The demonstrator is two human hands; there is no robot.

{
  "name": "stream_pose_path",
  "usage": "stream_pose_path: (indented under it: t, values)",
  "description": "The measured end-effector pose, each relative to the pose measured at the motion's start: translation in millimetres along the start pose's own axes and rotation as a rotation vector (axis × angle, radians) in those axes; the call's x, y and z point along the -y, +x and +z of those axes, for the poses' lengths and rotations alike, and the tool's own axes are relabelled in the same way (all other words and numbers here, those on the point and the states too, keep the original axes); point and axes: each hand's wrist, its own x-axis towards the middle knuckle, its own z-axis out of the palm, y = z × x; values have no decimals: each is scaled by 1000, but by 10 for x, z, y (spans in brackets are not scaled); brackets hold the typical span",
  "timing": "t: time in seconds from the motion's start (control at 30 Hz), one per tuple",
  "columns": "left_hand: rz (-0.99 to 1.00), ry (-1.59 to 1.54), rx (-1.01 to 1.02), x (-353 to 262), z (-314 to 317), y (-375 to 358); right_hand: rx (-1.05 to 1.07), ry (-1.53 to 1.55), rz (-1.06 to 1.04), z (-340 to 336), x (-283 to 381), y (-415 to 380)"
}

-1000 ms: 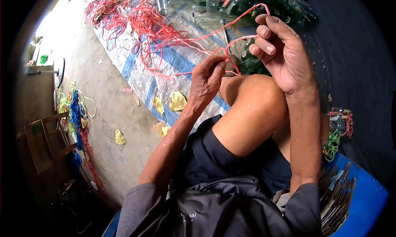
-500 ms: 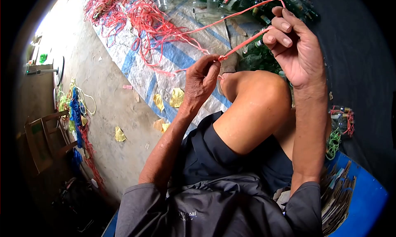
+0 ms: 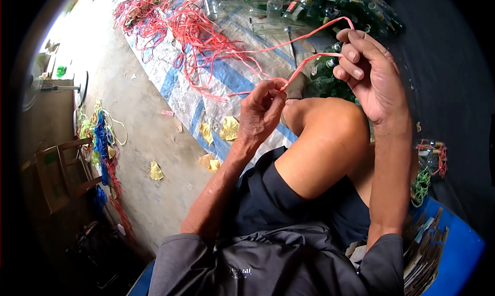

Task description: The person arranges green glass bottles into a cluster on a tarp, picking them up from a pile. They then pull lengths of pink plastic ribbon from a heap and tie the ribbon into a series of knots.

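A pink plastic string [image 3: 304,65] runs between my two hands. My left hand [image 3: 259,113] is closed, thumb and forefinger pinching the string at what looks like a small knot. Higher up and to the right, my right hand [image 3: 372,74] has its fingers curled round the string. One strand bows slackly from hand to hand; another leaves the top of my right hand and slopes down left toward a tangled heap of pink string [image 3: 193,30]. Below the hands is my bent knee [image 3: 330,120].
Green and clear glass bottles [image 3: 330,12] lie at the top. A white and blue striped sheet [image 3: 206,71] covers part of the floor, with yellow scraps [image 3: 230,128] on it. A blue container [image 3: 456,260] holds flat brown pieces at lower right. Colored strings [image 3: 103,146] hang at left.
The strand between my hands was straight and taut; now it sags in a curve, and my hands are slightly closer together. The whole view has shifted a little.
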Motion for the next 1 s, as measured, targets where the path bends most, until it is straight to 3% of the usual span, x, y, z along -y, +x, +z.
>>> stream_pose_path:
  t: [0.13, 0.27, 0.33, 0.4, 0.5, 0.73, 0.93, 0.97, 1.0]
  values:
    - [-24, 179, 79, -52, -38, -115, 75, -85, -59, 38, 39, -93]
    - [-69, 195, 112, -178, -80, -259, -3, -273, -128, 172, 79, -178]
    - [-56, -64, 119, -214, -96, -292, -50, -645, -179, -31, -78, -90]
    - [-169, -272, 84, -413, -154, -303, -127, -973, -391, -129, -212, -57]
    - [-239, -355, 69, -555, -321, -261, -66, -884, -300, -51, -210, -122]
    - [-200, -468, 118, -899, -454, -73, 314, -843, -148, 155, -318, -209]
    - [-181, -524, 199, -991, -535, 17, 364, -863, -343, 386, -487, -67]
    - [-172, -510, 203, -1005, -531, 22, 362, -750, -382, 442, -551, -55]
    - [-164, -496, 205, -1017, -535, 23, 382, -745, -335, 434, -578, -30]
